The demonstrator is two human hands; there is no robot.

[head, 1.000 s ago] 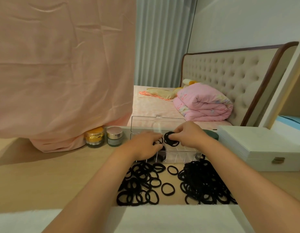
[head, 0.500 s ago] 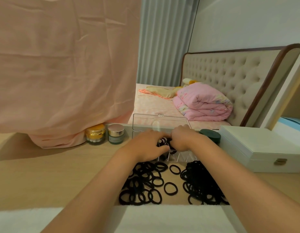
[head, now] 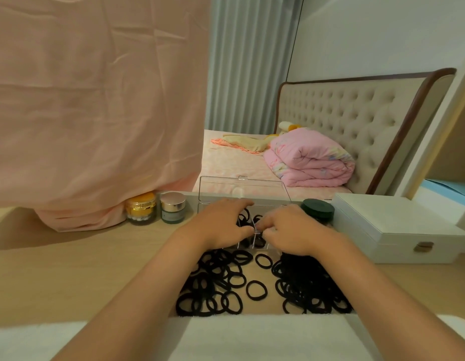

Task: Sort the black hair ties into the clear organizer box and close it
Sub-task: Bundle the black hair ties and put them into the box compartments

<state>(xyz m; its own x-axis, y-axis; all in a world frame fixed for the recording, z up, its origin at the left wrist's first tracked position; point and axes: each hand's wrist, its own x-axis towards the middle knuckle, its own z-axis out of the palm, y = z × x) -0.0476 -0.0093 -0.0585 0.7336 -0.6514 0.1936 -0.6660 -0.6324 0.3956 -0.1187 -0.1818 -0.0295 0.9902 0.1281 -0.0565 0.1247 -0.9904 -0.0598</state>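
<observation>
No legible text, brand, number or sign is found anywhere. Faint marks are seen on the front of the small grey-green glass jar with a rose-metallic lid [head: 173, 211], too small and blurred to be read. Nothing readable is made out on the gold-capped amber jar [head: 141, 208] just beside it or on the white lidded case with a brass clasp [head: 398, 230].

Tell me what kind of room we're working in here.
Most likely a bedroom, at a dressing table or desk beside the bed. A tufted headboard and a folded pink quilt sit behind the tabletop, and cosmetic jars stand by the clear organizer box.
</observation>
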